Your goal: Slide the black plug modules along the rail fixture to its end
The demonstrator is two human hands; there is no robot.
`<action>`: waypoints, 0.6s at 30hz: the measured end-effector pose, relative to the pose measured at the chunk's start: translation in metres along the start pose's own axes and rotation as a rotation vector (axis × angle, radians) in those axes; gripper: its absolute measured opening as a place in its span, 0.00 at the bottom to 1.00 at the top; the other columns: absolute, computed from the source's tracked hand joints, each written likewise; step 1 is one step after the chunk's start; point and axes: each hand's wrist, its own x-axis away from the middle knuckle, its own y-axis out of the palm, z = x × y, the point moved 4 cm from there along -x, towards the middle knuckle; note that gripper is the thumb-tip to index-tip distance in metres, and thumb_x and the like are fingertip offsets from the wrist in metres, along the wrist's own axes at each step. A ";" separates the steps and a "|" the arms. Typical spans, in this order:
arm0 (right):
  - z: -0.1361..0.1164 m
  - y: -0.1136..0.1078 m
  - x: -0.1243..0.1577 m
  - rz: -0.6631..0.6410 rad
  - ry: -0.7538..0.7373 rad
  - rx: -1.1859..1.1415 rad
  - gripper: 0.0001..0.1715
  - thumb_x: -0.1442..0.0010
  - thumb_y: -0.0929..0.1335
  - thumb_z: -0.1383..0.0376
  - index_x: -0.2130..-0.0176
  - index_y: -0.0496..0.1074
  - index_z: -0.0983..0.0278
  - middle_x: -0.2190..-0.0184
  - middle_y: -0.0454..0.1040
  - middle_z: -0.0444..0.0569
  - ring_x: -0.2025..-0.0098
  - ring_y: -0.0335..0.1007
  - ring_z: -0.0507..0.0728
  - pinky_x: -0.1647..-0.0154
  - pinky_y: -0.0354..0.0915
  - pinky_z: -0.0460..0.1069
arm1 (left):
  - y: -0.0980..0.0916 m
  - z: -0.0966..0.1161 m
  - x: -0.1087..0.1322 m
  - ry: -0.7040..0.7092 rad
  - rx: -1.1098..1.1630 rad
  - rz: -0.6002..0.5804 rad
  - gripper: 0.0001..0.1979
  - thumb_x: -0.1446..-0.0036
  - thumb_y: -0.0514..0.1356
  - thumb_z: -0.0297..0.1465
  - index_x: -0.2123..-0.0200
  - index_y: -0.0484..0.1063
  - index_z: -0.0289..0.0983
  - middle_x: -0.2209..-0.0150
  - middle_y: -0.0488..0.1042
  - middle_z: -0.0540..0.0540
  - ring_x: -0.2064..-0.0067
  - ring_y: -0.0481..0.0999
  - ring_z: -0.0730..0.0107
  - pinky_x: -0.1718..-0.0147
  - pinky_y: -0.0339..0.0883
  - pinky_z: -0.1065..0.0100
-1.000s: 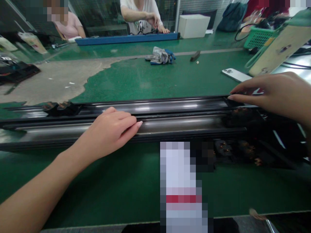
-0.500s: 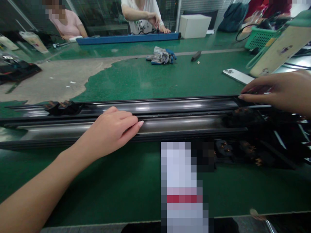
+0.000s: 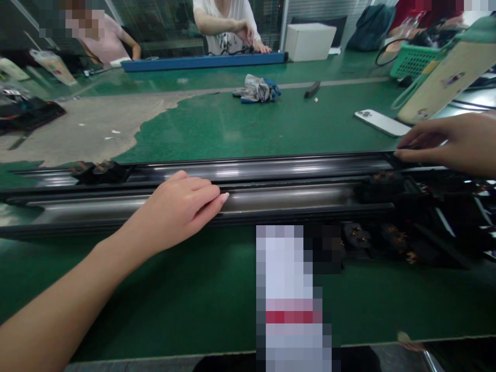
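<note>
Two long black metal channels with shiny grey insides lie side by side across the table. My left hand (image 3: 182,206) lies over the near channel (image 3: 287,198), fingers closed on the edge where it meets the far channel (image 3: 263,169). At the far channel's right end, my right hand (image 3: 445,144) is pinched, thumb and fingertips close together at a dark piece I cannot make out. Black socket modules (image 3: 99,171) with copper-coloured contacts sit at the far channel's left part. More black socket modules (image 3: 358,236) lie in front of the near channel's right end.
On the green table (image 3: 232,129) are a white phone (image 3: 382,123), crumpled gloves (image 3: 258,89) and a cream bottle (image 3: 445,77). A green basket (image 3: 414,61) and a white box (image 3: 311,42) stand farther back. A person opposite works at a blue bar (image 3: 205,62).
My right hand has shifted slightly right along the far channel's end, uncovering more of the phone. My left hand has stayed put. The person at the far left has moved an arm.
</note>
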 end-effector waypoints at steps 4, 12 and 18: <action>0.009 0.003 -0.004 -0.018 0.033 -0.009 0.43 0.61 0.65 0.25 0.64 0.75 0.55 0.63 0.80 0.54 0.63 0.71 0.64 0.60 0.60 0.61 | 0.000 0.000 0.000 0.006 0.004 0.001 0.22 0.23 0.49 0.36 0.72 0.69 0.39 0.72 0.75 0.48 0.70 0.69 0.65 0.62 0.58 0.60; 0.028 0.009 -0.014 0.012 0.036 -0.010 0.44 0.56 0.66 0.22 0.65 0.76 0.55 0.64 0.80 0.54 0.65 0.70 0.63 0.62 0.60 0.61 | 0.000 -0.001 -0.001 -0.011 0.016 -0.018 0.22 0.23 0.48 0.36 0.72 0.69 0.39 0.71 0.76 0.47 0.69 0.70 0.65 0.61 0.58 0.60; 0.040 0.009 -0.018 0.005 0.066 0.005 0.40 0.54 0.70 0.26 0.63 0.78 0.56 0.64 0.81 0.53 0.66 0.70 0.62 0.64 0.61 0.60 | -0.001 -0.001 -0.001 -0.012 0.012 -0.030 0.22 0.24 0.48 0.36 0.72 0.69 0.39 0.72 0.76 0.47 0.70 0.70 0.65 0.62 0.59 0.60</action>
